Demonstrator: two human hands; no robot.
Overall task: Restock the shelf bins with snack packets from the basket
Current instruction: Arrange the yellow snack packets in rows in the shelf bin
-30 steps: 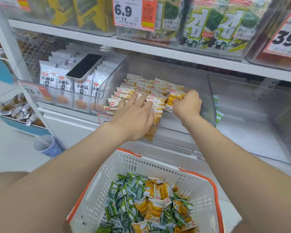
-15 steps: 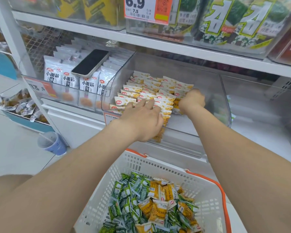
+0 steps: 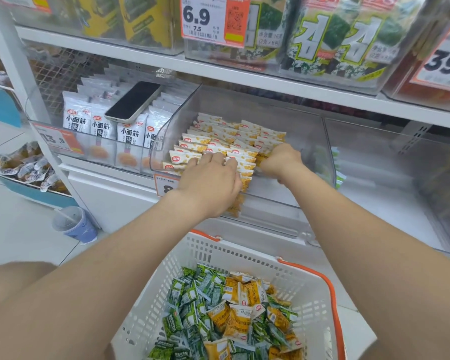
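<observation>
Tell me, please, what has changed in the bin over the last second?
Little. The right hand edged left, closing against the packets in the bin; the left hand drew its fingers together. Nothing was clearly taken or let go. Both hands stay on the packets; basket and phone unchanged.

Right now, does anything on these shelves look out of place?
Yes. A black phone, not stock, lies on top of the white packets in the left bin. A lidded drink cup with a straw stands on the floor by the shelf.

Yellow/green pkts (image 3: 234, 318), white basket (image 3: 244, 258), orange trim.
</observation>
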